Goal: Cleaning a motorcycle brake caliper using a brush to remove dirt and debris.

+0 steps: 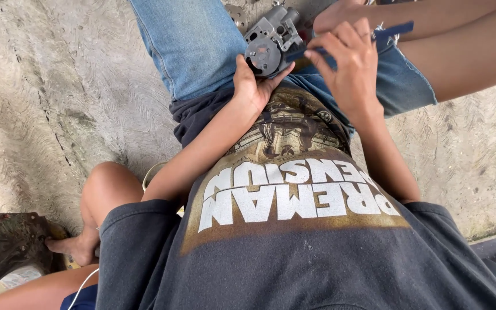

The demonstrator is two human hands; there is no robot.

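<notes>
My left hand (254,86) grips a grey metal mechanical part (271,40) from below, holding it over my lap between my denim-clad thighs. The part has a round face and a blocky housing behind it. My right hand (348,69) is closed on a thin dark blue tool (394,30). The tool runs from upper right down to the left, and its lower end meets the right side of the grey part. Both forearms reach up from my dark printed shirt.
Rough grey concrete floor (58,86) lies on both sides. Another person's bare knee (107,183) and foot (70,247) are at the lower left, beside a dark grimy object (4,241). A small round metal piece (236,14) lies near the top.
</notes>
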